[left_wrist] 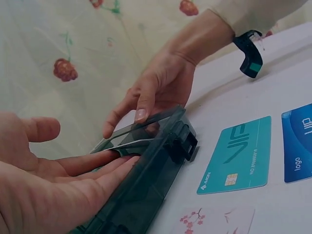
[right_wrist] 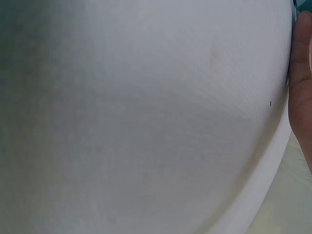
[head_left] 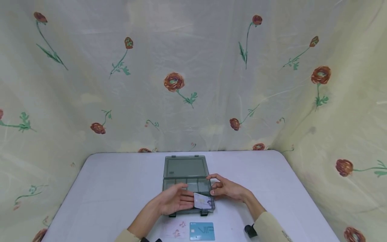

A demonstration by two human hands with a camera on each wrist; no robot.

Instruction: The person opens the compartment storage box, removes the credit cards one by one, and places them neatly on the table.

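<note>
A grey-green see-through divided box (head_left: pixel 185 168) lies with its lid folded back. A pale card (head_left: pixel 202 201) sits tilted in the box's front right part. My left hand (head_left: pixel 175 200) reaches over the front compartments, palm turned up, thumb apart, its straight fingers ending at the card's left edge. In the left wrist view these fingers (left_wrist: pixel 97 170) dip behind the front wall. My right hand (head_left: pixel 226 189) holds the box's right end, thumb at the rim, index finger stretched to the back corner. Only part of the right hand (right_wrist: pixel 302 83) shows in the right wrist view.
In front of the box lie a teal VIP card (head_left: pixel 202 231) and a white card with pink blossoms (head_left: pixel 175 232). A blue card (left_wrist: pixel 298 146) is beside the teal one in the left wrist view. Latches (head_left: pixel 204 213) stick out at the box's front. Floral curtains (head_left: pixel 193 127) surround the white table (head_left: pixel 121 181).
</note>
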